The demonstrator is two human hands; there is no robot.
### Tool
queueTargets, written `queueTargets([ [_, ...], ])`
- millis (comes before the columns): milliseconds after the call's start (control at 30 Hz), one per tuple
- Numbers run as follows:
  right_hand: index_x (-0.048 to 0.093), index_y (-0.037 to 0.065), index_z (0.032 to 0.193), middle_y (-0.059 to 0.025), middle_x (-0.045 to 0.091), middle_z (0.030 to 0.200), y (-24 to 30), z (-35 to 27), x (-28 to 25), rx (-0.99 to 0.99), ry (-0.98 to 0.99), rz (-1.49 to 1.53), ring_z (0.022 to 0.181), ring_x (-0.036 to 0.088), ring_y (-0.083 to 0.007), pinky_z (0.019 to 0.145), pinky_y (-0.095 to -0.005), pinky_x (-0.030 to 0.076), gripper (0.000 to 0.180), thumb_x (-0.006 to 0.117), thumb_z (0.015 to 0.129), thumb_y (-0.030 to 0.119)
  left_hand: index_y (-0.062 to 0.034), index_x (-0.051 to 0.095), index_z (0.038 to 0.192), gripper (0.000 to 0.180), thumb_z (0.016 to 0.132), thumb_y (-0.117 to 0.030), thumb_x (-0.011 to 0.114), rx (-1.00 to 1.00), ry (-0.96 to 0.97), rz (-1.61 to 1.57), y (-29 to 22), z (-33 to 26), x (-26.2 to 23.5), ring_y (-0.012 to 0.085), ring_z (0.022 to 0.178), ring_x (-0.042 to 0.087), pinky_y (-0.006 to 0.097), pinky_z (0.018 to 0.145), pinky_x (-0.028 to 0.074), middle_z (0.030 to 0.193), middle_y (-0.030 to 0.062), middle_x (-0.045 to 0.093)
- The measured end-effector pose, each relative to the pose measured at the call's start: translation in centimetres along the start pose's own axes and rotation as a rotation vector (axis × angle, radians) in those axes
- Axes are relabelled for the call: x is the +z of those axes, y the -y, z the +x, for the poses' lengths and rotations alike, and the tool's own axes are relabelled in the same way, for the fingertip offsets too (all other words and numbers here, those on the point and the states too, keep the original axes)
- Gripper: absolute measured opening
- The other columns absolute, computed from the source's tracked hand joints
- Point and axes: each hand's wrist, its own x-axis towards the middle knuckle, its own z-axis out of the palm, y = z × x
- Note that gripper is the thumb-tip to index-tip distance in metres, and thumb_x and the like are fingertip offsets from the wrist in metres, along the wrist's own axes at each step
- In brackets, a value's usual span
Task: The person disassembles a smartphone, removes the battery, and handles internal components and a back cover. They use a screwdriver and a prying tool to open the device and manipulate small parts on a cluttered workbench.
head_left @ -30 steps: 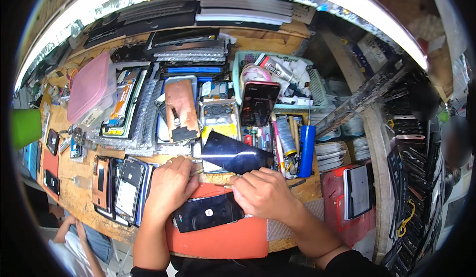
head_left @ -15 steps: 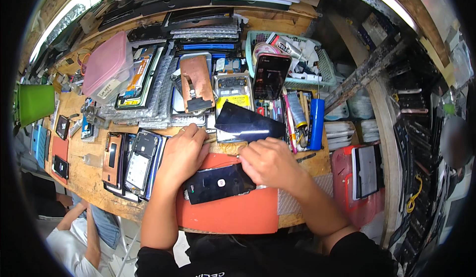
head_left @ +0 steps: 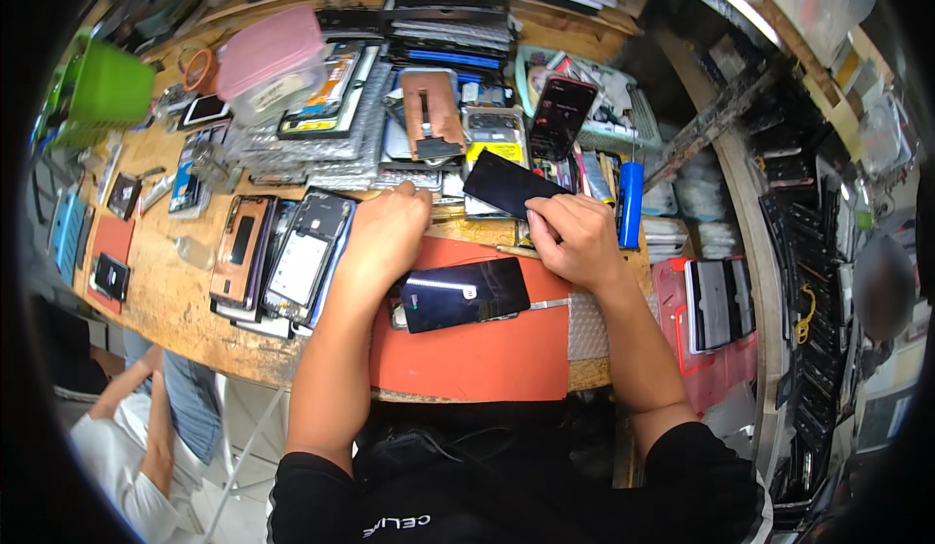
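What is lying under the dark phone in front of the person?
Under the dark phone lies an orange work mat on the wooden bench. The left hand rests by the phone's left end. Whatever is between phone and mat is covered and cannot be seen.

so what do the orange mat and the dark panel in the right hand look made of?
Orange mat: probably silicone or rubber, matte, no glare. Dark panel in the right hand: looks like glass or glossy plastic, smooth, thin and flat; can't tell which.
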Motion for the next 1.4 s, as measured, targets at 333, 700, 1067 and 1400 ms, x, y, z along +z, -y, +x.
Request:
queueTargets([
  [333, 0.076, 0.006, 0.101, -0.0115, 0.078, 0.089, 2.8, 3.5, -0.8, 0.098, 0.265, 0.007, 0.074, 0.075, -0.0314, 0.065, -0.0435, 0.059, 0.015, 0.075, 0.093, 0.018, -0.0010, 0.071, 0.104, 0.015, 0.092, -0.009, 0.071, 0.004, -0.266, -0.193, 1.2, 0.6, -0.5, 0.0428, 0.098, 0.072, 0.053, 0.083, 0.058, 0.100, 0.0212, 0.073],
  [700, 0.068, 0.001, 0.120, -0.0125, 0.066, 0.089, 6.5, 1.9, 4.2, 0.118, -0.166, 0.189, 0.078, 0.070, -0.0342, 0.070, -0.0437, 0.058, 0.029, 0.076, 0.093, 0.009, -0.0012, 0.066, 0.091, 0.034, 0.112, -0.027, 0.060, -0.098, -0.552, -0.787, -1.1, 1.5, -1.9, 0.0303, 0.071, 0.068, 0.045, 0.066, 0.052, 0.076, 0.0127, 0.063],
  [1067, 0.067, -0.001, 0.119, -0.0125, 0.070, 0.092, 5.8, 0.0, 4.1, 0.449, -0.123, 0.690, 0.070, 0.072, -0.0233, 0.059, -0.0348, 0.054, 0.019, 0.073, 0.101, 0.006, -0.0067, 0.064, 0.094, 0.030, 0.113, -0.031, 0.066, -0.178, -0.367, -1.353, -4.3, 1.1, -0.2, 0.0054, 0.067, 0.059, 0.022, 0.064, 0.047, 0.078, -0.0003, 0.064],
  [1400, 0.064, -0.001, 0.109, -0.0161, 0.065, 0.088, 5.6, 0.3, 4.1, 0.267, -0.255, 0.445, 0.071, 0.067, -0.0377, 0.060, -0.0455, 0.052, 0.013, 0.072, 0.100, 0.004, -0.0046, 0.067, 0.099, 0.022, 0.107, -0.023, 0.076, -0.149, -0.185, -1.392, -4.8, 0.4, 0.1, 0.0043, 0.076, 0.059, 0.023, 0.069, 0.048, 0.087, -0.0010, 0.069],
])
